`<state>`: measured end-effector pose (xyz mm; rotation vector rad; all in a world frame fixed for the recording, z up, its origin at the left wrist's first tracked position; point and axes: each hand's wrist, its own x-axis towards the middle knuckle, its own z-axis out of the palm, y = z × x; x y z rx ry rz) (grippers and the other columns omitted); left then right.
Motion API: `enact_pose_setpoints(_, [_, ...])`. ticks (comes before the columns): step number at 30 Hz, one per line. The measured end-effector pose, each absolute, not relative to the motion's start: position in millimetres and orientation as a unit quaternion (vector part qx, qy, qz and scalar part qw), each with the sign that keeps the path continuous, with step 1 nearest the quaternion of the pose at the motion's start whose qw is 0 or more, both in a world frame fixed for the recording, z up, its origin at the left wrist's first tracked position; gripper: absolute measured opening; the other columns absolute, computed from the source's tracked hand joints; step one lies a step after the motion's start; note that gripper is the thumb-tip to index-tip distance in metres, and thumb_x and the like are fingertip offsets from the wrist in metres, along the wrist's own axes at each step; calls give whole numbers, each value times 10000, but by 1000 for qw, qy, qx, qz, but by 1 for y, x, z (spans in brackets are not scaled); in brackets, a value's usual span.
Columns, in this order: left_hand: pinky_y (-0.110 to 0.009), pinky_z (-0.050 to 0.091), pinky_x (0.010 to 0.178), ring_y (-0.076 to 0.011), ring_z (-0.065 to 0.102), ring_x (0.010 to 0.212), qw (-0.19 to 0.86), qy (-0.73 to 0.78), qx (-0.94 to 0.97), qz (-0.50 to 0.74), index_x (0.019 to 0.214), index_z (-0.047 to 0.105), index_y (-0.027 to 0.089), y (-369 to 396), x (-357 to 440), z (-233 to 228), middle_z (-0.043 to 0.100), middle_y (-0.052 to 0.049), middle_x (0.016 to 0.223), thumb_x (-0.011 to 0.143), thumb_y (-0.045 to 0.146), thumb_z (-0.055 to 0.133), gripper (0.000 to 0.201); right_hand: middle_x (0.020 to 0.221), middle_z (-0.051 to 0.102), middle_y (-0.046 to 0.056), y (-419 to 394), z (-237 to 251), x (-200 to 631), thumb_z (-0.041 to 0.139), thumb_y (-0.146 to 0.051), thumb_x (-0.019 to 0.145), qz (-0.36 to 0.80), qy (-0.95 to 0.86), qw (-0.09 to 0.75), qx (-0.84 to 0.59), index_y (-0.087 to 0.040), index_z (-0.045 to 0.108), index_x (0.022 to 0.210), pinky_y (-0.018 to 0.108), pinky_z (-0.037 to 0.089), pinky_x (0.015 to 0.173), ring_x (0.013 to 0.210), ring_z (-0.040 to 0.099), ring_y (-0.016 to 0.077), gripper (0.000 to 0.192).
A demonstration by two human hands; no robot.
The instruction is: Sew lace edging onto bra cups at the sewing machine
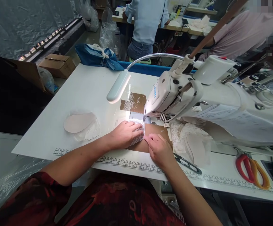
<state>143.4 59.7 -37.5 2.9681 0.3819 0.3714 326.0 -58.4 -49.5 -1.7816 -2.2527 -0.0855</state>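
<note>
Head view: lace piece (137,138) lies under left hand (124,134).

A: What carries the items?
B: A white counter (84,91) with a printed ruler (131,164) along its near edge.
A: What lies directly on it?
B: Pads (79,123) at left, brown card (154,130) at centre, lace (185,135), snips (188,164), and red-and-orange scissors (251,169) at right.
</note>
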Motion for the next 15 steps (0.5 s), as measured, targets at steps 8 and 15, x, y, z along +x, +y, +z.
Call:
enact_pose_setpoints(8, [-355,406,662,-227,554,860,29,111,987,115,1200,623,113,63,147,-41,620,-140,1230,874,191,454,376,857,636,78,-60,-50,326,391,-83,898,-42,-779,139,-610,-147,660,1082,305,364,691,761,459,205,332])
enact_pose_setpoints(15, [-359,410,695,-232,553,890,35,98,990,99,1246,600,120,72,145,-36,602,-126,1287,866,172,481,401,833,631,73,-53,-45,327,415,-95,894,-35,-786,116,-606,-150,680,1039,300,343,688,758,464,197,306])
